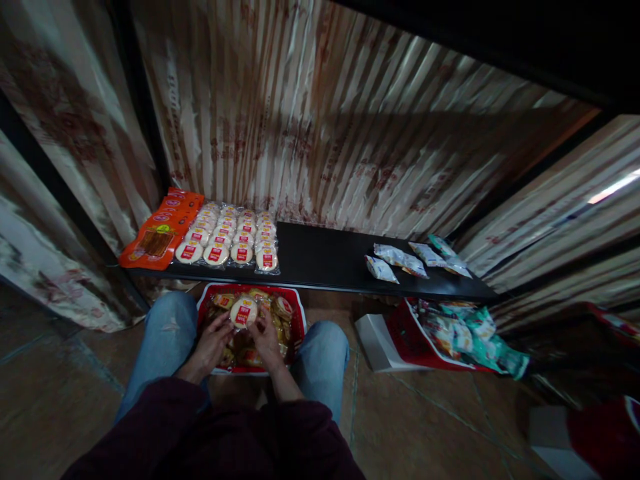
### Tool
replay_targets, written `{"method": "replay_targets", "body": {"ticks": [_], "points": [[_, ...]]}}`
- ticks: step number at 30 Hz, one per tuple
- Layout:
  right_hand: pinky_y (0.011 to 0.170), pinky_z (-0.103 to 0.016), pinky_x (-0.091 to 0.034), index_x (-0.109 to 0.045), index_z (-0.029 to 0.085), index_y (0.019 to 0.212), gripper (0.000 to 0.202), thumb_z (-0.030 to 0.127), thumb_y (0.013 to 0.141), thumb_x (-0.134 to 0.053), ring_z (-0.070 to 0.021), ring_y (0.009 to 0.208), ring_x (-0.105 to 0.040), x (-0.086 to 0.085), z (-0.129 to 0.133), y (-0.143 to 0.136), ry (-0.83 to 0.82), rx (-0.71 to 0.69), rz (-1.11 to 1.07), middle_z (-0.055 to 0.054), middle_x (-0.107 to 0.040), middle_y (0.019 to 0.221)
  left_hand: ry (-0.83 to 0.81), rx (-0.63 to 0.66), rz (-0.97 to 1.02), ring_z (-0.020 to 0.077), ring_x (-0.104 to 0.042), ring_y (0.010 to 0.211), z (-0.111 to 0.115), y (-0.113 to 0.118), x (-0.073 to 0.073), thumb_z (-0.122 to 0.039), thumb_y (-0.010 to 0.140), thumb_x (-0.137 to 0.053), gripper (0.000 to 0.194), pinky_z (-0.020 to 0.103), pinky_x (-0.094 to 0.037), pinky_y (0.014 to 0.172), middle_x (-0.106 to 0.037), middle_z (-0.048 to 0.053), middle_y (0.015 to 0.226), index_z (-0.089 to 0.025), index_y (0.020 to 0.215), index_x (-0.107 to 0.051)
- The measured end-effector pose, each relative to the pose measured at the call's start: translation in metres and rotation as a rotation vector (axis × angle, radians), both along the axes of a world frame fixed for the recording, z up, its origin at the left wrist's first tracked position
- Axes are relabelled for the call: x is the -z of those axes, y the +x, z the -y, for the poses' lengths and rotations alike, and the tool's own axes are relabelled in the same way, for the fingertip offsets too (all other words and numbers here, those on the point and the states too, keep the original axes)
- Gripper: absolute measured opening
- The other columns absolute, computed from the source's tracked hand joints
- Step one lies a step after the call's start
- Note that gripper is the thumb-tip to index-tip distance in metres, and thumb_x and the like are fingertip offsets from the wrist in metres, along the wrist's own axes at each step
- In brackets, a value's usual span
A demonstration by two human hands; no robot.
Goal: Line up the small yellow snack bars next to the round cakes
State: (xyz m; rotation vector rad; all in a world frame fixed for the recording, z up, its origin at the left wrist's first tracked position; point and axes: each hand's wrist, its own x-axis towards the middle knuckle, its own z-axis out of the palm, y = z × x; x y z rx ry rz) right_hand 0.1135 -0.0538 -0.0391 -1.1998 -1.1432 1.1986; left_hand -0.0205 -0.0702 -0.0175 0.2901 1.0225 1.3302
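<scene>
Between my two hands is a round wrapped cracker (243,313) with a red label, its face turned up. My left hand (214,341) grips its left edge, and my right hand (267,337) grips its right edge. Directly below them stands a red and white box (301,320), filled with more wrapped round crackers (284,327). On the black shelf (320,257) ahead, similar wrapped crackers (225,233) lie in overlapping rows. An orange snack bag (159,233) lies to the left of those rows.
Several small white packets (400,259) and a green one (441,245) lie at the shelf's right. Below them, a tilted red and white box (400,337) holds green and white packets (480,327). Black posts (143,100) and striped curtains (300,113) enclose the shelf.
</scene>
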Motion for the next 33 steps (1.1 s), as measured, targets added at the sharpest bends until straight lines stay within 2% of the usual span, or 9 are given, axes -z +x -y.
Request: {"method": "replay_targets", "body": {"ticks": [6,9,11,14,20,26,30,33], "points": [[0.083,-0.034,-0.049,-0.052,0.019,0.110,0.033,0.024,0.077,-0.058,-0.0184,0.088,-0.062,-0.034,-0.011,-0.005,0.200,0.167,0.322,-0.006,-0.065,0.097,0.053,-0.072,-0.063,0.0141,-0.064,0.083,-0.010,0.000,-0.015,-0.015,0.055,-0.077,0.051,0.028,-0.049,0.081,-0.067,0.002,0.086,-0.018,0.103,-0.060],[0.082,-0.032,-0.049,-0.058,0.020,0.094,0.016,0.021,0.079,-0.054,-0.0180,0.090,-0.060,-0.051,-0.019,-0.009,0.292,0.131,0.446,-0.006,-0.062,0.097,0.095,-0.131,-0.157,0.0143,-0.063,0.081,-0.020,0.000,-0.025,-0.022,0.053,-0.077,0.053,0.029,-0.049,0.079,-0.065,0.002,0.086,-0.019,0.103,-0.058],[0.085,-0.033,-0.048,-0.060,0.020,0.090,0.013,0.019,0.080,-0.053,-0.0187,0.097,-0.058,-0.059,-0.026,-0.012,0.355,0.082,0.500,-0.008,-0.060,0.103,0.138,-0.153,-0.228,0.0152,-0.063,0.081,-0.029,0.000,-0.032,-0.025,0.052,-0.077,0.052,0.029,-0.049,0.077,-0.066,0.003,0.088,-0.019,0.101,-0.058],[0.093,-0.035,-0.046,-0.062,0.020,0.096,0.019,0.017,0.080,-0.052,-0.0199,0.108,-0.055,-0.064,-0.037,-0.018,0.422,0.038,0.537,-0.010,-0.057,0.116,0.178,-0.174,-0.312,0.0153,-0.062,0.080,-0.044,-0.002,-0.040,-0.029,0.053,-0.076,0.051,0.029,-0.048,0.075,-0.066,0.003,0.088,-0.018,0.100,-0.059],[0.099,-0.033,-0.044,-0.060,0.018,0.111,0.034,0.012,0.080,-0.049,-0.0197,0.114,-0.054,-0.072,-0.059,-0.026,0.460,-0.019,0.610,-0.011,-0.052,0.127,0.199,-0.195,-0.377,0.0152,-0.062,0.075,-0.072,-0.009,-0.049,-0.032,0.055,-0.074,0.055,0.028,-0.048,0.070,-0.066,0.003,0.083,-0.018,0.106,-0.060],[0.105,-0.035,-0.040,-0.056,0.017,0.121,0.043,0.011,0.080,-0.047,-0.0207,0.124,-0.047,-0.080,-0.078,-0.031,0.471,-0.049,0.681,-0.012,-0.046,0.134,0.262,-0.180,-0.464,0.0147,-0.061,0.076,-0.098,-0.014,-0.054,-0.026,0.062,-0.069,0.044,0.026,-0.048,0.071,-0.066,0.002,0.084,-0.019,0.104,-0.062],[0.104,-0.034,-0.041,-0.055,0.017,0.122,0.043,0.011,0.079,-0.047,-0.0206,0.122,-0.048,-0.081,-0.090,-0.034,0.469,-0.032,0.713,-0.012,-0.046,0.134,0.259,-0.176,-0.572,0.0134,-0.058,0.067,-0.116,-0.017,-0.056,-0.019,0.065,-0.063,0.037,0.025,-0.048,0.063,-0.064,0.002,0.079,-0.017,0.102,-0.062],[0.104,-0.033,-0.041,-0.055,0.014,0.122,0.043,0.012,0.080,-0.048,-0.0218,0.122,-0.048,-0.082,-0.097,-0.035,0.469,-0.033,0.766,-0.014,-0.046,0.134,0.257,-0.170,-0.638,0.0126,-0.057,0.062,-0.127,-0.019,-0.053,-0.016,0.066,-0.060,0.035,0.025,-0.047,0.060,-0.062,0.001,0.076,-0.017,0.100,-0.063]]}}
